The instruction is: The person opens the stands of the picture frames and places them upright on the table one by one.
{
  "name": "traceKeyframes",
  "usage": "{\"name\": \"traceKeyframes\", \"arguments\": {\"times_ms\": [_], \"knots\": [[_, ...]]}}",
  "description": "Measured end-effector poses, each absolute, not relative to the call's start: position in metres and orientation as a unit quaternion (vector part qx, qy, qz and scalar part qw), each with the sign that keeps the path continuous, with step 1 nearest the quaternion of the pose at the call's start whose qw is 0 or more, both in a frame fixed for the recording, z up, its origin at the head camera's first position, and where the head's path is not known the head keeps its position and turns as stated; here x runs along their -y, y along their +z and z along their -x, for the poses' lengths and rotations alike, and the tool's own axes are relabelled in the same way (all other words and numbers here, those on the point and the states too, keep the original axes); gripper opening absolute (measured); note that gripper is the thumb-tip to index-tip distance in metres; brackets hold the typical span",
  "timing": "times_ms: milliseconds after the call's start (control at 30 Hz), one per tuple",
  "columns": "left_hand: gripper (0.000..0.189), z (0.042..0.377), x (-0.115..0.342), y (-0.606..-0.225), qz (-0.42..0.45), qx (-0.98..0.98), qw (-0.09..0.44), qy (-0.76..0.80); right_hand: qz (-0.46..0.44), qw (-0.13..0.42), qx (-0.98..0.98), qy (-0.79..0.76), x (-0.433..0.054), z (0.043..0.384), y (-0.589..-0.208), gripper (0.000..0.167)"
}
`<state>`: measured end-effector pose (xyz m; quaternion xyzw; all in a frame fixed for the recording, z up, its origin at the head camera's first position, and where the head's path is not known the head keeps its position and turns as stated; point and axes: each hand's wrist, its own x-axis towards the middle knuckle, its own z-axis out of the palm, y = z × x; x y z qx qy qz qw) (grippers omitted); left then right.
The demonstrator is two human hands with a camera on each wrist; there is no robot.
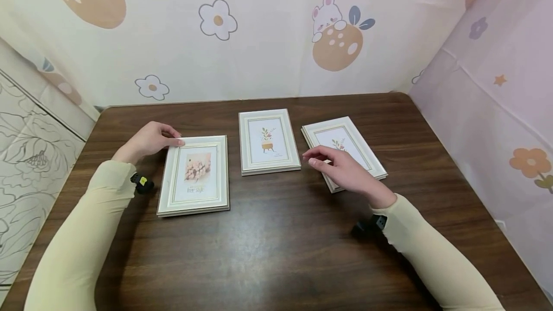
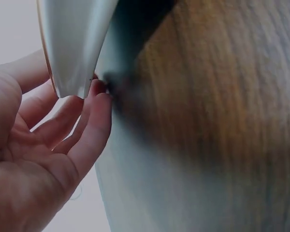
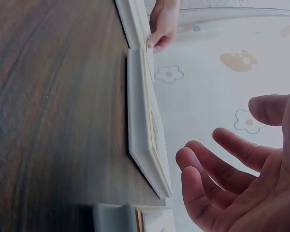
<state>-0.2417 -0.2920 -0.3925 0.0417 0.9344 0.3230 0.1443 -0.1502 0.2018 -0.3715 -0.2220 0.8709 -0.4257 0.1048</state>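
Three cream-white picture frames lie face up on a dark wooden table. My left hand (image 1: 149, 139) pinches the top left corner of the left picture frame (image 1: 198, 172), which shows pink flowers and the words "free style". In the left wrist view, fingers curl about that frame's corner (image 2: 75, 53). Over the lower left part of the right picture frame (image 1: 367, 157) hovers my right hand (image 1: 345, 169), its fingers loosely bent and holding nothing. Between the hands lies the middle picture frame (image 1: 268, 140), with a potted plant print. The right frame is turned at an angle and partly hidden by the hand.
Behind the wooden table (image 1: 250, 248) hangs a patterned curtain (image 1: 268, 52) with flowers and a rabbit. Another patterned cloth (image 1: 497, 85) covers the right side. A dark wrist device (image 1: 142, 183) sits at the left cuff, and another (image 1: 371, 224) at the right.
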Motion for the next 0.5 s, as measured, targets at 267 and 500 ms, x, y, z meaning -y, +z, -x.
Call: {"name": "traceKeyframes", "arguments": {"times_ms": [267,500], "knots": [[0.026,0.2395,0.2921,-0.3890,-0.060,-0.914,0.148,0.372,0.188,0.139,-0.842,-0.485,-0.2086,0.1566,-0.3742,0.030],[0.035,0.2346,0.2957,-0.3888,-0.049,-0.914,0.126,0.382,0.170,0.161,-0.818,-0.526,-0.2097,0.1594,-0.3773,0.028]]}}
